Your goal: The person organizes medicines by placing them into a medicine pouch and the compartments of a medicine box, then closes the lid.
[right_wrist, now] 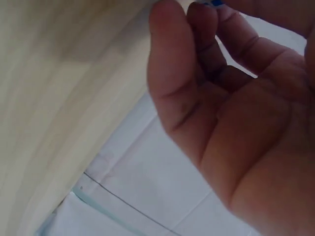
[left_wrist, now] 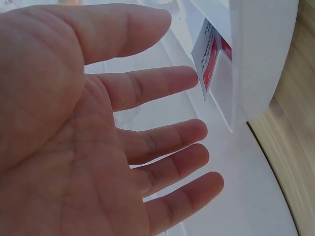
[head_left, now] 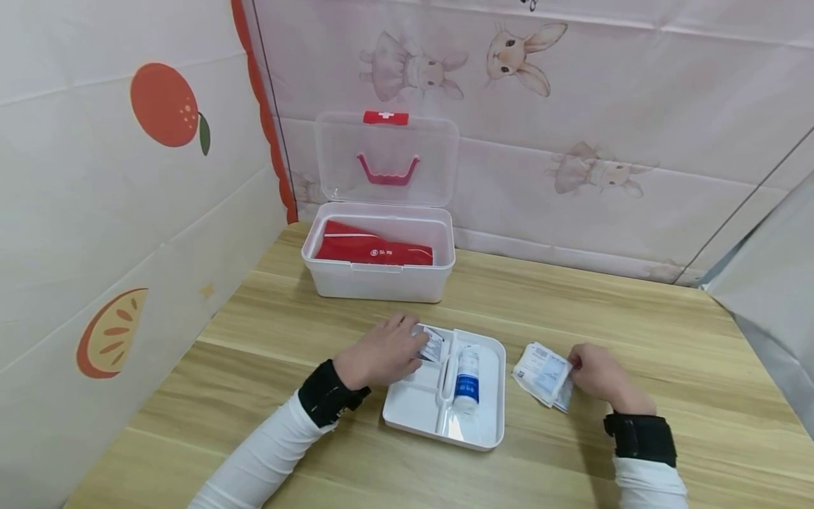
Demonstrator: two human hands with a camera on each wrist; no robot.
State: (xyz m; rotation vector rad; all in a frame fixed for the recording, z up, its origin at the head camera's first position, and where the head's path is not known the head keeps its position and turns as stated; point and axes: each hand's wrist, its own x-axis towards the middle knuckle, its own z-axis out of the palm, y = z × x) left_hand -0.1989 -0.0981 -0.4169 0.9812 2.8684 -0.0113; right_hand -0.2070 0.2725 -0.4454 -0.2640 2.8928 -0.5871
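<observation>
Fingers, left hand [head_left: 384, 352]: straight, spread, at the printed sachet [head_left: 432, 344] in the far-left compartment of the white divided tray [head_left: 413, 408]; contact uncertain. Fingers, right hand [head_left: 600, 371]: pinching flat packets [head_left: 543, 371] on the wood-grain tabletop [head_left: 547, 466], right of tray. Handling advised: light edge grip, packets squared, sachet flat.

tray [head_left: 412, 408] on table [head_left: 540, 459]: bottle [head_left: 467, 378] in 3 o'clock compartment, sachet [head_left: 434, 346] at 11 o'clock. from tray: box [head_left: 379, 283], pouch [head_left: 375, 249] inside, 11 o'clock; packets [head_left: 543, 371], 3 o'clock, against my right hand [head_left: 598, 373]; my left hand [head_left: 384, 350], 10 o'clock.
</observation>
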